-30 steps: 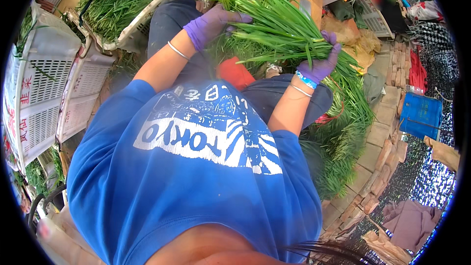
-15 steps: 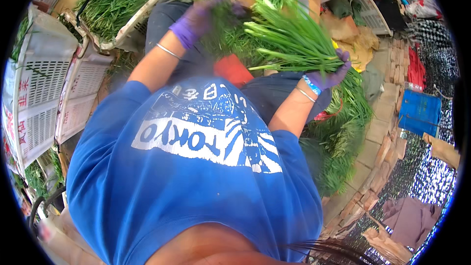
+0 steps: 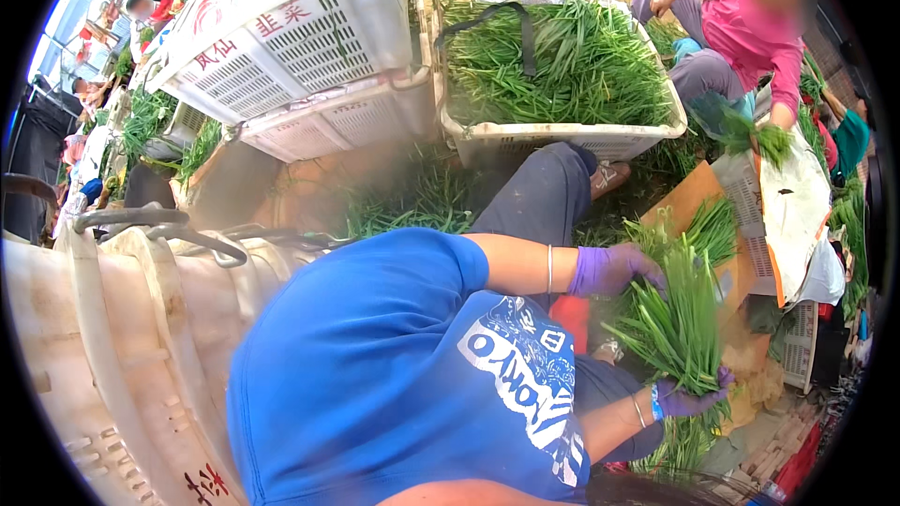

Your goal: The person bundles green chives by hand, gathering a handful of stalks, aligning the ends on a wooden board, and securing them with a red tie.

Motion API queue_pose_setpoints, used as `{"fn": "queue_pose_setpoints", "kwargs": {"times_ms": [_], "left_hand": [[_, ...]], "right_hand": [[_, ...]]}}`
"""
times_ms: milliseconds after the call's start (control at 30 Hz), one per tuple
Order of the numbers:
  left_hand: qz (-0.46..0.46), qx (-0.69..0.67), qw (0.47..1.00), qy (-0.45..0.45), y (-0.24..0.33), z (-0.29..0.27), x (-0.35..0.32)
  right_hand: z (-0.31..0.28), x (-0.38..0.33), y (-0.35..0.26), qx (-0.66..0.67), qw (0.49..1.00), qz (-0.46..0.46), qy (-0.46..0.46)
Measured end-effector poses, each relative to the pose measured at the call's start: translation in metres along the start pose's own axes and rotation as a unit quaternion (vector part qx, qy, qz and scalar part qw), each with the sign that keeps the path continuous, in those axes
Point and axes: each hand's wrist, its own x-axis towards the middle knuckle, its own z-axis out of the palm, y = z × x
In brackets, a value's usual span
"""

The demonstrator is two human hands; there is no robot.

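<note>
The right hand was closed around a leafy bunch beside the right leg, gathered but apparently untied; the left hand was half-curled against it, grip unclear; loose greens lay ungathered.

The shirt is plain blue, with short sleeves and a white print of lettering, fine linework and stripes on the chest. The left hand and right hand wear thin purple gloves. Each wrist has a slim silvery bangle; the right adds a blue-and-white band. The trousers are dark greyish blue, the shoe brownish with white markings.
</note>
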Motion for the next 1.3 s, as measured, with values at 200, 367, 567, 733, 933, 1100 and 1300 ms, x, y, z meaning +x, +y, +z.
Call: {"fn": "queue_pose_setpoints", "kwargs": {"times_ms": [200, 367, 567, 733, 933, 1100, 1300], "left_hand": [[-0.072, -0.402, 0.912, 0.044, -0.017, -0.001, -0.005], [-0.163, -0.613, 0.769, 0.082, 0.009, -0.007, 0.012], [-0.145, -0.57, 0.808, 0.011, 0.037, -0.019, 0.017], [-0.086, -0.612, 0.785, 0.036, 0.034, -0.061, 0.016], [-0.249, -0.628, 0.72, 0.158, -0.005, -0.043, 0.016], [-0.368, -0.543, 0.75, 0.086, 0.016, 0.001, 0.017], [-0.221, -0.63, 0.743, -0.044, 0.032, -0.004, 0.021]], "right_hand": [[-0.011, 0.018, 0.0, 0.112, 0.984, 0.096, -0.101], [-0.008, 0.02, 0.007, 0.138, 0.972, 0.127, -0.14], [-0.017, 0.027, 0.007, 0.126, 0.977, 0.108, -0.137], [-0.076, 0.068, -0.007, 0.543, 0.688, 0.401, -0.267], [-0.082, 0.061, -0.032, 0.232, 0.928, 0.167, -0.237], [-0.033, 0.041, -0.015, 0.107, 0.96, 0.111, -0.234], [-0.005, 0.027, -0.026, 0.064, 0.972, 0.035, -0.225]]}}
